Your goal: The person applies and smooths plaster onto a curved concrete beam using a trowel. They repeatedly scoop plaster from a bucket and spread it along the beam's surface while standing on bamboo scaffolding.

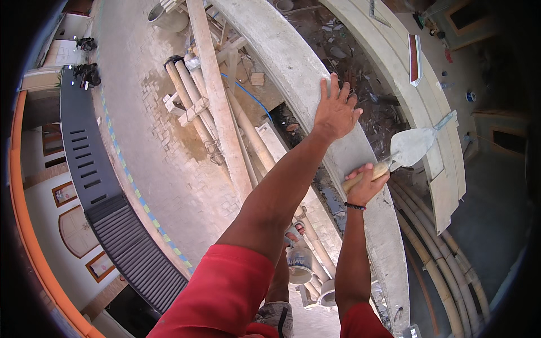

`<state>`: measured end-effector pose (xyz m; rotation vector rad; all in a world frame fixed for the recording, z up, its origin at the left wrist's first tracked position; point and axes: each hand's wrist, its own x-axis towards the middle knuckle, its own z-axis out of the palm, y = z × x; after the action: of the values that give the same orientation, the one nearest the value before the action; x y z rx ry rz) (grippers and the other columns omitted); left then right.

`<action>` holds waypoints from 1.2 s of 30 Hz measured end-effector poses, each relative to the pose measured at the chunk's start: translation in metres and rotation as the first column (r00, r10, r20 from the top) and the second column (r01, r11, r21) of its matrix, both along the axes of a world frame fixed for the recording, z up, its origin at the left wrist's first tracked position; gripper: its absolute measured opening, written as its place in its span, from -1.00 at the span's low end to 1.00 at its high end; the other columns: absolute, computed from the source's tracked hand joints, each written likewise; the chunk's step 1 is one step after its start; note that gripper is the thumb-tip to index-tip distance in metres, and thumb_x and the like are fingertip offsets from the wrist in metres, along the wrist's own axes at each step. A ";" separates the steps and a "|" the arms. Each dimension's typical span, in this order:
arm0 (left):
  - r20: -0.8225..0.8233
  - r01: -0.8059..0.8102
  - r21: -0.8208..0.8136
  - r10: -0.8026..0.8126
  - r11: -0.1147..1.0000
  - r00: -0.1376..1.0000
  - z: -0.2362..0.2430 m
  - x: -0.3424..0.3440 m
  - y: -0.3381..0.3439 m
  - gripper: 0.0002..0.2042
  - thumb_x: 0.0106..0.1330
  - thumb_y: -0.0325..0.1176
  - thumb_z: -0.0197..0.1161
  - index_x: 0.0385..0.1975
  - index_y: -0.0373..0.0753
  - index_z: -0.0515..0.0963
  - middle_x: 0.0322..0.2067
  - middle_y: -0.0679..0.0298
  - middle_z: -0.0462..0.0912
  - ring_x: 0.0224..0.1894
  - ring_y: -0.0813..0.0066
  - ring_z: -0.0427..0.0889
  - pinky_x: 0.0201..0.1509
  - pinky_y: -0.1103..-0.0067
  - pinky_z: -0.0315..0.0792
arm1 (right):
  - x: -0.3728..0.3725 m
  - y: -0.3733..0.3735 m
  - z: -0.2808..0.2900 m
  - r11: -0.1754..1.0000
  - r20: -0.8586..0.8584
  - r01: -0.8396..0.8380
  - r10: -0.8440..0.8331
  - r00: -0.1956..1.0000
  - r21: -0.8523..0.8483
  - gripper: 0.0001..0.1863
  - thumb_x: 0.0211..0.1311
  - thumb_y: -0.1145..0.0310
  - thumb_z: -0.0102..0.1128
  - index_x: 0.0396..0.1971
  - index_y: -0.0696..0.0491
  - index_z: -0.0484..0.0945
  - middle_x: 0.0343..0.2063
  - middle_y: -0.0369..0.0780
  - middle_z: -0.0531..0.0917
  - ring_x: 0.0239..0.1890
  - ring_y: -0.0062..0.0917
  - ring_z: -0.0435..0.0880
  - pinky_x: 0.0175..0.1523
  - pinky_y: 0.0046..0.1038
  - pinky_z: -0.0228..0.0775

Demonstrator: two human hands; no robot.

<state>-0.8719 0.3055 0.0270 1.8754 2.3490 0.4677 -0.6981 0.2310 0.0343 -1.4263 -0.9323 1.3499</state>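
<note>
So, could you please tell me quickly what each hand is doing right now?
Left hand: open, fingers spread, palm flat on the concrete beam.
Right hand: closed around the wooden handle of a trowel.

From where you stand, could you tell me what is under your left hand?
The left hand lies flat on the grey concrete beam. The patch beneath the palm is covered, so its surface cannot be seen. The right hand holds a trowel nearby.
</note>
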 end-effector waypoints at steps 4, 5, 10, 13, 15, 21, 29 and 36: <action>-0.048 0.168 -0.013 -0.168 0.986 0.985 -0.001 0.004 0.003 -0.50 0.38 0.09 -0.06 -0.03 -0.21 0.59 0.12 0.02 0.49 0.35 -0.17 0.14 0.42 -0.08 -0.19 | 0.017 0.015 0.006 0.969 -0.049 -0.227 0.223 0.974 -0.102 -0.66 0.41 0.22 0.02 0.03 0.10 0.31 -0.47 -0.26 0.46 -0.62 -0.58 0.50 -0.58 -0.49 0.40; -0.046 0.176 -0.068 -0.179 0.982 0.983 -0.001 0.004 0.003 -0.51 0.38 0.08 -0.05 -0.04 -0.20 0.60 0.06 0.03 0.52 0.33 -0.14 0.19 0.42 -0.07 -0.19 | 0.020 0.027 0.014 0.934 -0.074 -0.329 0.321 0.944 -0.139 -0.63 0.43 0.17 -0.01 0.06 0.10 0.33 -0.47 -0.27 0.46 -0.60 -0.58 0.51 -0.58 -0.50 0.40; 0.043 0.162 -0.066 -0.159 0.985 0.986 -0.001 0.005 0.005 -0.53 0.36 0.03 -0.01 -0.11 -0.25 0.62 -0.17 0.07 0.65 0.23 0.01 0.34 0.45 0.02 -0.17 | -0.017 0.140 0.088 0.674 0.289 -0.679 0.738 0.609 -0.290 -0.44 0.37 -0.09 0.05 0.09 0.09 0.43 -0.52 -0.33 0.45 -0.56 -0.73 0.43 -0.55 -0.63 0.32; 0.117 0.155 -0.051 -0.149 0.987 0.982 0.003 0.006 0.008 -0.54 0.36 0.01 0.01 -0.11 -0.29 0.61 -0.16 0.11 0.64 0.21 0.06 0.34 0.44 0.04 -0.13 | -0.057 0.198 0.104 0.427 0.607 -0.880 0.761 0.227 -0.207 -0.49 0.27 -0.04 0.17 -0.03 0.09 0.46 -0.46 -0.18 0.55 -0.55 -0.47 0.52 -0.39 -0.45 0.43; 0.117 0.146 -0.087 -0.135 0.986 0.984 0.005 0.004 0.006 -0.55 0.35 0.01 0.04 -0.09 -0.29 0.59 -0.12 0.12 0.63 0.21 0.11 0.34 0.42 0.06 -0.09 | -0.084 0.227 0.109 0.132 0.729 -0.983 0.684 -0.006 -0.131 -0.54 0.21 0.03 0.22 -0.07 0.09 0.46 -0.39 -0.07 0.61 -0.49 -0.29 0.59 -0.26 -0.31 0.48; 0.367 0.102 -0.063 -0.072 0.993 0.927 -0.010 0.007 0.002 -0.53 0.31 -0.02 0.10 -0.01 -0.29 0.53 -0.03 0.17 0.57 0.20 0.23 0.36 0.39 0.14 -0.01 | -0.171 0.228 0.114 -0.318 0.736 -0.750 0.190 -0.650 -0.580 -0.65 0.05 0.16 0.25 -0.17 -0.02 0.55 -0.44 -0.03 0.67 -0.28 -0.06 0.66 -0.12 -0.11 0.46; 0.252 0.154 -0.062 -0.134 0.986 0.958 0.005 0.007 0.011 -0.57 0.33 0.01 0.05 -0.12 -0.24 0.60 -0.16 0.21 0.62 0.20 0.19 0.33 0.49 0.10 -0.20 | -0.284 0.326 0.098 -0.034 0.943 -0.962 0.192 -0.271 -0.270 -0.65 0.12 0.14 0.21 -0.20 0.07 0.50 -0.34 0.02 0.65 -0.23 -0.07 0.65 -0.13 -0.10 0.46; 0.221 0.130 -0.119 -0.101 0.984 0.970 0.007 -0.001 0.003 -0.59 0.32 0.00 0.07 -0.13 -0.23 0.60 -0.15 0.23 0.61 0.20 0.19 0.32 0.48 0.11 -0.17 | -0.212 0.312 0.108 -0.338 0.912 -0.865 0.046 -0.408 -0.370 -0.69 0.02 0.24 0.24 -0.25 0.04 0.45 -0.41 -0.07 0.60 -0.30 -0.07 0.63 -0.14 -0.09 0.44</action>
<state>-0.8732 0.3086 0.0339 1.7914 2.0678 0.4642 -0.9098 0.5425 0.1427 0.0518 -3.4469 0.2250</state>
